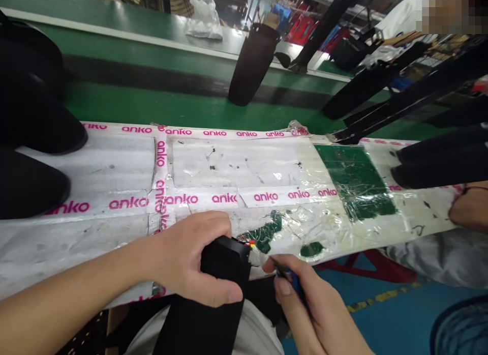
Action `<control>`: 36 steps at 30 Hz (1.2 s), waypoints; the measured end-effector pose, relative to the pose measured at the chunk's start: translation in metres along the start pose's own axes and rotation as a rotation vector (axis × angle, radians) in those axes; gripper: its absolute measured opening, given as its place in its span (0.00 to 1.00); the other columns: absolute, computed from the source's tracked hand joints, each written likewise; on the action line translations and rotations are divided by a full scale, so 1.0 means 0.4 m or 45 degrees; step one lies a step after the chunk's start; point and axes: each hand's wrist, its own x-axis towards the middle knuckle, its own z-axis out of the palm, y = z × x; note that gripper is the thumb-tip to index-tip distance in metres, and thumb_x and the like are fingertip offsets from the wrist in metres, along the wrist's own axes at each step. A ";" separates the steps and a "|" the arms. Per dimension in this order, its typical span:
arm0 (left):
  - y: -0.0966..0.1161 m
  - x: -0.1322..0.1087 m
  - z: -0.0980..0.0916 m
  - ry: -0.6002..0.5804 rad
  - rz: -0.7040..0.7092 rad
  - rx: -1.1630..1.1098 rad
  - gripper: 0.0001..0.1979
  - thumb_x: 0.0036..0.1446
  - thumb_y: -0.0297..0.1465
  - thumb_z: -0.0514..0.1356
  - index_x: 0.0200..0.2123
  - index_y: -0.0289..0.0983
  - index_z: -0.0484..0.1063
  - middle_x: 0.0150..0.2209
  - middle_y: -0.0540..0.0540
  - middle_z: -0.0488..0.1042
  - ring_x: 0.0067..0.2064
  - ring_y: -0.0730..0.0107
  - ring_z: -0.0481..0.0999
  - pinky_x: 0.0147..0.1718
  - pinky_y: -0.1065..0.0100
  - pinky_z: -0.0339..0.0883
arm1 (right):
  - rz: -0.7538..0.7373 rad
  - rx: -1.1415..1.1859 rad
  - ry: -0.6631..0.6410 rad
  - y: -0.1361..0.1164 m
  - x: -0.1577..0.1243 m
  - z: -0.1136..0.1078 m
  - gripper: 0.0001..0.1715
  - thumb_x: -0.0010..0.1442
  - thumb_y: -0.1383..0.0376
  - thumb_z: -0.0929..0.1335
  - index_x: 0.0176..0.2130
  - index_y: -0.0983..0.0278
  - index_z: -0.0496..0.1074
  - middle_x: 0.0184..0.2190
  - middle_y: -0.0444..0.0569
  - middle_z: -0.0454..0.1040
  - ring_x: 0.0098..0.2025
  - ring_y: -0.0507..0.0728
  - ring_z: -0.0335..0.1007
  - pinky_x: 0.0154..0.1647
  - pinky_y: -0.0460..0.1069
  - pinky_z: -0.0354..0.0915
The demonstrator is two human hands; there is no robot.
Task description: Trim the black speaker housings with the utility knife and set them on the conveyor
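A long black housing (208,314) slants up from my lap, its top end near the edge of the bench. My left hand (190,258) is wrapped round it close to that end, thumb across the side facing me. Short red and yellow wires (247,242) stick out of the end. Just right of them, my right hand (312,299) is closed on a blue-handled hand tool (292,278). The tool's dark metal tip points towards the wires, apart from them. Most of the tool is hidden by my fingers, and its exact kind does not show.
The bench (236,164) is covered with white sheeting and anko tape, torn in places. Black housings (38,177) lie at left, others (438,164) at right. More stand on the green conveyor (152,100) behind. Another person's hand (470,205) rests at the right edge.
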 end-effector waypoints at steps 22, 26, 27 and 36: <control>-0.021 0.001 -0.014 -0.067 -0.106 -0.098 0.23 0.50 0.47 0.71 0.34 0.38 0.66 0.34 0.49 0.70 0.33 0.68 0.67 0.33 0.67 0.64 | -0.424 -0.846 -0.085 -0.047 0.039 -0.004 0.28 0.52 0.76 0.58 0.52 0.63 0.61 0.28 0.42 0.70 0.21 0.52 0.67 0.19 0.48 0.56; -0.020 0.001 -0.020 -0.102 -0.182 -0.106 0.23 0.49 0.47 0.71 0.40 0.37 0.71 0.37 0.47 0.73 0.37 0.65 0.71 0.37 0.66 0.70 | -0.440 -0.824 0.010 -0.025 0.054 0.006 0.25 0.50 0.78 0.58 0.47 0.61 0.59 0.26 0.42 0.67 0.20 0.53 0.64 0.21 0.50 0.51; -0.022 0.002 -0.021 -0.115 -0.200 -0.123 0.23 0.49 0.46 0.71 0.41 0.37 0.72 0.38 0.47 0.74 0.37 0.65 0.71 0.37 0.66 0.70 | -0.459 -0.816 0.039 -0.016 0.061 0.012 0.23 0.52 0.78 0.58 0.47 0.61 0.59 0.25 0.42 0.67 0.20 0.54 0.64 0.22 0.50 0.50; -0.026 0.007 -0.017 -0.109 -0.143 -0.074 0.26 0.51 0.51 0.69 0.42 0.37 0.72 0.37 0.46 0.76 0.36 0.65 0.74 0.37 0.65 0.73 | -0.523 -0.685 0.032 0.034 0.094 0.033 0.21 0.61 0.78 0.57 0.51 0.62 0.59 0.29 0.45 0.71 0.25 0.58 0.69 0.24 0.52 0.50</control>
